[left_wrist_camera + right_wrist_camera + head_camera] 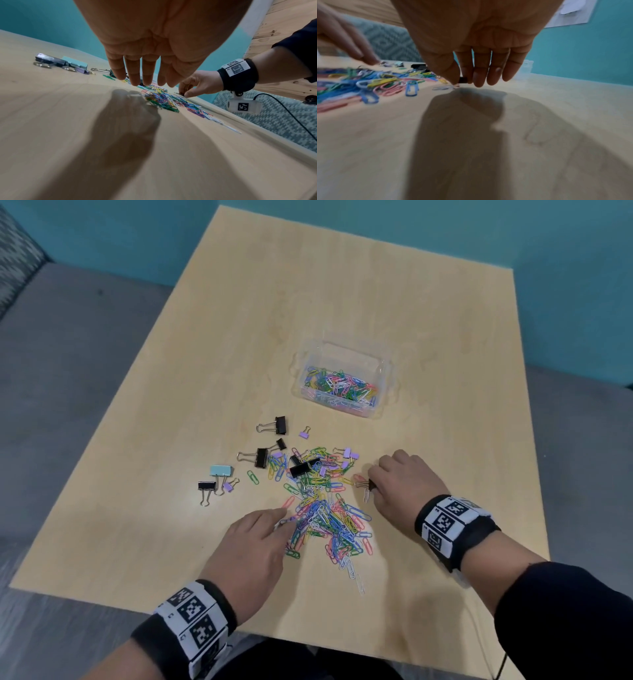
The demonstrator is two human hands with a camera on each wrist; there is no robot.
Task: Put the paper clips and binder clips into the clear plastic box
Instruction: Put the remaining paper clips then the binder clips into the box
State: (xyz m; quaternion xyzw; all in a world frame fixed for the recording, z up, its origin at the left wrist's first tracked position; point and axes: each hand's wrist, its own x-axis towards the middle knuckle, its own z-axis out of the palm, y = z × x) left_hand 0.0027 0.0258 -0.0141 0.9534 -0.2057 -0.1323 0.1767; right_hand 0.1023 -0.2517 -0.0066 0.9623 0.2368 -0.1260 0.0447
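A clear plastic box [384, 378] stands mid-table with several coloured paper clips in it. Nearer me lies a loose pile of coloured paper clips [323, 508], also seen in the left wrist view [163, 100]. My right hand [371, 484] is at the pile's right edge. Its thumb and forefinger pinch a small black binder clip [463, 80] just above the table. My left hand [284, 517] reaches over the pile's left side with straight fingers [135, 75] and holds nothing. Black, mint and purple binder clips lie left of the pile.
Left of the pile lie a black binder clip [278, 425], a larger black one [259, 457], a mint one [221, 470] and small purple ones [303, 434]. The wooden table [342, 285] ends close to my body. A dark cable [493, 655] hangs at the front right.
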